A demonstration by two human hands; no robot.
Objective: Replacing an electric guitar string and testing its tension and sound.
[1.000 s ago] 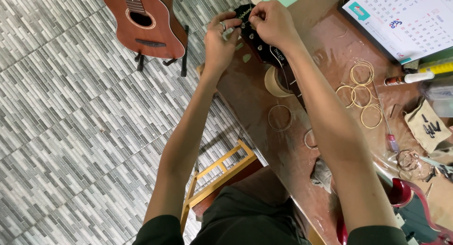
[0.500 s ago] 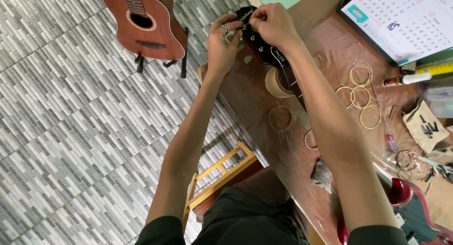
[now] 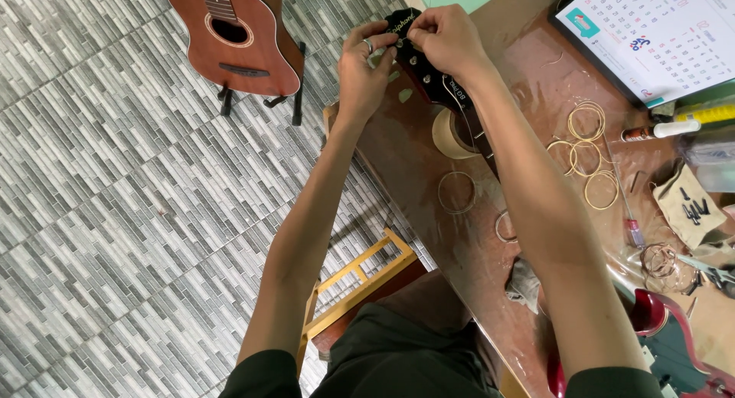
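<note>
Both hands work at the black glossy guitar headstock [image 3: 417,57], which lies at the far edge of the brown glossy table [image 3: 429,176], its neck running back beneath the right forearm. The left hand [image 3: 364,72] is closed on the headstock's left edge, fingers pinched at a tuning peg; the right hand [image 3: 448,38] is closed over the headstock's top right corner, and what its fingertips hold is hidden. One ring shows on a left finger. One roll of tan tape [image 3: 452,134] lies just beside the neck. Coiled guitar strings [image 3: 589,157] lie on the table: about three golden coils near the right, two thinner coils nearer the neck, one darker coil at the lower right; the exact count is hard to make out. One red-handled screwdriver [image 3: 626,206], one white tube [image 3: 674,128] and one wall calendar [image 3: 651,34], cut off at the frame's edge, lie beyond. A red electric guitar body [image 3: 658,317] is cut off at the lower right. One brown acoustic guitar [image 3: 233,34] stands on a stand upon the grey tiled floor [image 3: 115,214], its neck cut off. One wooden chair frame [image 3: 360,279] shows partly below the arms.
</note>
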